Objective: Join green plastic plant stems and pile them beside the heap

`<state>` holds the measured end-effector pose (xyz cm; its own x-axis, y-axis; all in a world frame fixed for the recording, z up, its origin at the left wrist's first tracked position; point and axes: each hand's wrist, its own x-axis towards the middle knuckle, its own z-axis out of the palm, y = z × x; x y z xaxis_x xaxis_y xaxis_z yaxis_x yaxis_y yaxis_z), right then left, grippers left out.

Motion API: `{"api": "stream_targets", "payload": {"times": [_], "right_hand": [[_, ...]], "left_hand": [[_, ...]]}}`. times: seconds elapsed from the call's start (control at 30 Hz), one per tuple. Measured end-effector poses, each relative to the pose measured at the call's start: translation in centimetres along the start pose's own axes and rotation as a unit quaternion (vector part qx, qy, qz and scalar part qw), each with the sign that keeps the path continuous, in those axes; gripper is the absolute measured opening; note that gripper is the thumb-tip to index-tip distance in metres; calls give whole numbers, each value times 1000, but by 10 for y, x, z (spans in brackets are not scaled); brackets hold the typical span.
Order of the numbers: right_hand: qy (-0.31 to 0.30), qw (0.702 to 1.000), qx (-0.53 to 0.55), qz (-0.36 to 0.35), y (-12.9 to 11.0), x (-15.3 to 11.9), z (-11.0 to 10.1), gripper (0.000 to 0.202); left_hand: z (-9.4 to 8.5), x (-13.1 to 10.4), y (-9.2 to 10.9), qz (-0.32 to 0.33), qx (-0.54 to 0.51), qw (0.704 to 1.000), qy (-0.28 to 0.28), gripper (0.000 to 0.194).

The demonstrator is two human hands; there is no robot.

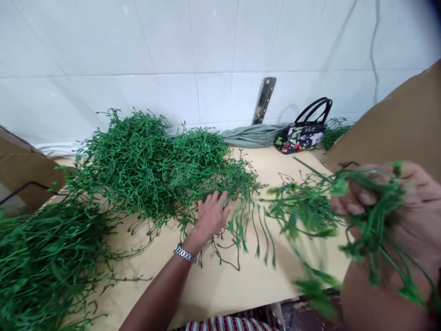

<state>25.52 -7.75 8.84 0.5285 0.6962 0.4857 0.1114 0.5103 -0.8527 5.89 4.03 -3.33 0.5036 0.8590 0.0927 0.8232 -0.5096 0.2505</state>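
Note:
My left hand [212,214], with a metal watch [185,253] on its wrist, reaches palm down to the near edge of a heap of thin green plastic stems [196,156]. Its fingers are spread and touch the stems there. Close to the camera on the right, my right hand [409,207] is closed round a bunch of green stems [375,220]. Their leafy ends hang out to the left and below, some smeared by motion. A larger pile of the same stems [134,156] lies behind and left of my left hand.
Another green pile [44,266] covers the table's near left, and a smaller one [315,207] lies right of centre. A floral handbag [299,137] and a grey-green cloth [253,136] rest by the tiled wall. Cardboard boxes [396,124] flank the table [241,285].

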Motion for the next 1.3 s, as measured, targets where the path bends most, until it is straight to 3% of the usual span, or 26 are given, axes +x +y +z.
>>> {"api": "stream_targets", "payload": {"times": [0.1, 0.2, 0.27, 0.33, 0.4, 0.5, 0.6, 0.7, 0.77, 0.87, 1.0, 1.1, 1.17, 1.23, 1.3], "right_hand": [[72, 996, 29, -54, -2, 10, -1, 6], [32, 998, -3, -56, 13, 13, -7, 5], [6, 998, -32, -56, 22, 11, -15, 9], [12, 994, -77, -79, 25, 8, -23, 11], [11, 980, -143, -135, 24, 3, -28, 8], [-91, 925, -252, -270, 20, -12, -24, 8], [-244, 827, -353, -363, 29, -38, -11, 21], [-369, 742, -435, -353, 47, -68, 2, 20], [-398, 734, -451, -316, 58, -85, 6, 18], [-371, 790, -413, -258, 63, -98, 3, 17], [-352, 863, -302, -199, 47, -92, -15, 24], [-306, 909, -222, -174, 35, -68, -29, 24], [-254, 915, -252, -186, 33, -44, -33, 28], [-222, 903, -314, -193, 35, -18, -33, 35], [-254, 895, -325, -173, 41, 1, -29, 40]], "left_hand": [[-6, 2, -4, 7, -17, 1000, -8, 47], [-14, -3, -6, 42, -66, 997, 15, 49], [-22, -10, -8, 69, -107, 990, 61, 44], [-33, -19, -6, 88, -176, 974, 114, 36], [-44, -25, 2, 99, -286, 945, 121, 27], [-51, -24, 25, 76, -505, 860, 9, 29], [-41, -15, 49, -12, -689, 713, -130, 38], [-22, -10, 63, -97, -767, 605, -190, 30], [-11, -10, 65, -121, -787, 574, -192, 26], [-4, -11, 62, -137, -800, 566, -144, 21], [-4, -11, 53, -133, -778, 612, -50, 15], [-6, -16, 47, -120, -752, 646, -55, 13], [-7, -22, 45, -112, -744, 653, -91, 13], [-8, -29, 43, -104, -743, 649, -124, 13], [-8, -35, 41, -100, -743, 646, -144, 12]]}}
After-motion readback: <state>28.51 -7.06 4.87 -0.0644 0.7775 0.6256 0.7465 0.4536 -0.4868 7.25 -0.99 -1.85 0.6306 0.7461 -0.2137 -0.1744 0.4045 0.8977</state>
